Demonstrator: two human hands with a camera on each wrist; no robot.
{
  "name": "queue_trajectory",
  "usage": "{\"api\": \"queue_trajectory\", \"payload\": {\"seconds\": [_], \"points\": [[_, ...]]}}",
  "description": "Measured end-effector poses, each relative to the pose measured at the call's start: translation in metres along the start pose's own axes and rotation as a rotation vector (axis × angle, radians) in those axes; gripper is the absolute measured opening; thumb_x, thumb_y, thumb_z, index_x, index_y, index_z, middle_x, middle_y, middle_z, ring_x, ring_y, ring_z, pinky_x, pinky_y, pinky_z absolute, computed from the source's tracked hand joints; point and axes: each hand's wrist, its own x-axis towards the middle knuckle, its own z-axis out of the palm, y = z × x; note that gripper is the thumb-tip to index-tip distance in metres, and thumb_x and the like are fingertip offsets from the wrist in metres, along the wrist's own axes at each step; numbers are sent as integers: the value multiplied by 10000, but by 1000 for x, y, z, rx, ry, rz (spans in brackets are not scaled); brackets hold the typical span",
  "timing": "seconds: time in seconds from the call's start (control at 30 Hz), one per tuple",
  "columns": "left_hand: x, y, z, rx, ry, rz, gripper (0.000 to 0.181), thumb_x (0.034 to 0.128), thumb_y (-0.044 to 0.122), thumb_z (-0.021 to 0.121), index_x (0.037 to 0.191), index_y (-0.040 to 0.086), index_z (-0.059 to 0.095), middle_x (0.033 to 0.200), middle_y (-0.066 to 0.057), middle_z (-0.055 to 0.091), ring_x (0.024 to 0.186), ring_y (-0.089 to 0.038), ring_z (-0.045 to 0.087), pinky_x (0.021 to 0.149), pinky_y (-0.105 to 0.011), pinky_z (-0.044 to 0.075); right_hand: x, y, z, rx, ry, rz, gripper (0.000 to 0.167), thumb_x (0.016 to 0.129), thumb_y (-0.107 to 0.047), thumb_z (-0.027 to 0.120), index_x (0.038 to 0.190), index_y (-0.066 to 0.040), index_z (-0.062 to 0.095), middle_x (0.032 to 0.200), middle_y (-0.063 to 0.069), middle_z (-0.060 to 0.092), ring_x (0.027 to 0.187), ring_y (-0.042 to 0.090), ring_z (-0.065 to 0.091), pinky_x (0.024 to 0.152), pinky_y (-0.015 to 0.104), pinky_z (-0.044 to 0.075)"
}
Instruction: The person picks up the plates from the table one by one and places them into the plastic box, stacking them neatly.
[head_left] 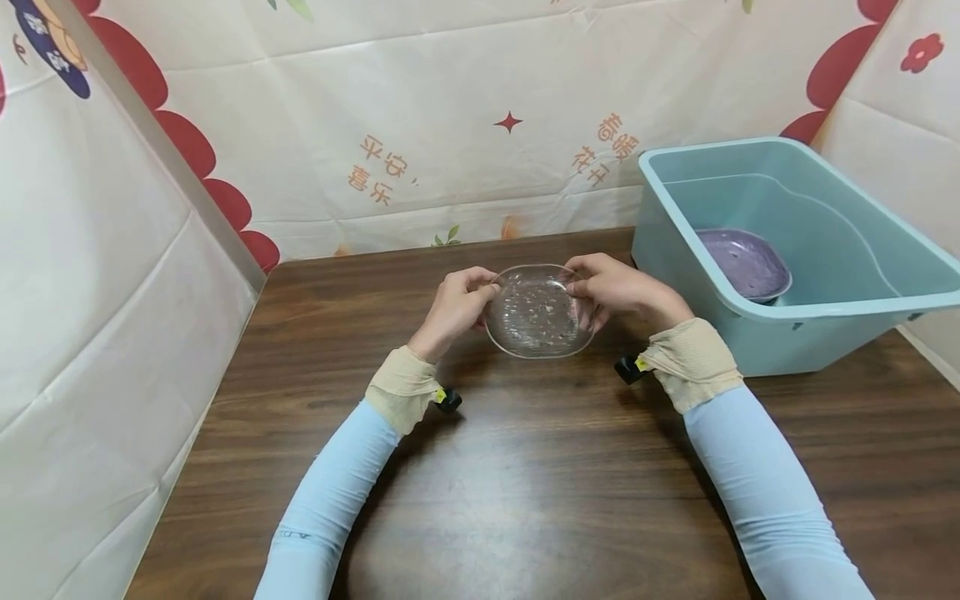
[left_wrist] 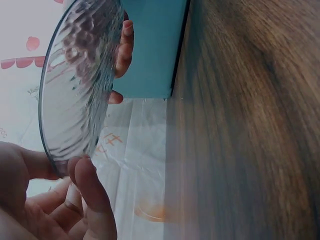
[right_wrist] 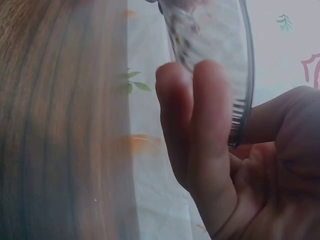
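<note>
A clear, ribbed glass plate [head_left: 538, 312] with rounded corners is held up above the table between both hands. My left hand [head_left: 459, 307] pinches its left edge, thumb on the near face. On the opposite edge, my right hand [head_left: 622, 287] grips the plate with the thumb in front and fingers behind. In the left wrist view the glass plate [left_wrist: 80, 85] stands tilted, its rippled surface showing, with the left hand [left_wrist: 60, 200] at its lower end. The right wrist view shows two fingers of the right hand [right_wrist: 215, 145] behind the plate [right_wrist: 215, 40].
A light blue plastic tub [head_left: 795, 342] stands at the right of the table, with a purple dish [head_left: 746, 265] inside it. The brown wooden table [head_left: 480, 500] meets a white printed cloth [head_left: 450, 108] at the back. More cloth hangs along the left side.
</note>
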Motion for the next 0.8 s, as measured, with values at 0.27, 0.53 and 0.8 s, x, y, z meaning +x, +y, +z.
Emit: {"api": "queue_trajectory", "payload": {"seconds": [0.27,0.53,0.8], "points": [[2,2,-4,-216,-55,-135,612,1082,584,372,1099,46,661,675,-57,591,494,-144,548,488,-297,535,-11,-12,-2,25,180,-65,302,1093,-34,366,1357,91,445,614,61,645,450,137,604,433,324,541],[3,4,-3,-280,-31,-154,502,1091,490,442,1098,30,643,652,-70,588,460,-130,526,451,-276,516,-18,-24,-6,-1,295,-90,337,1088,-29,371,1386,103,456,609,55,636,408,121,590,427,344,555],[3,3,-2,-234,-53,-153,462,1096,445,463,1176,25,640,640,-44,584,479,-135,522,471,-267,523,-24,-29,-6,7,336,-92,346,1090,-42,358,1398,78,459,686,39,647,424,106,568,422,334,527]]}}
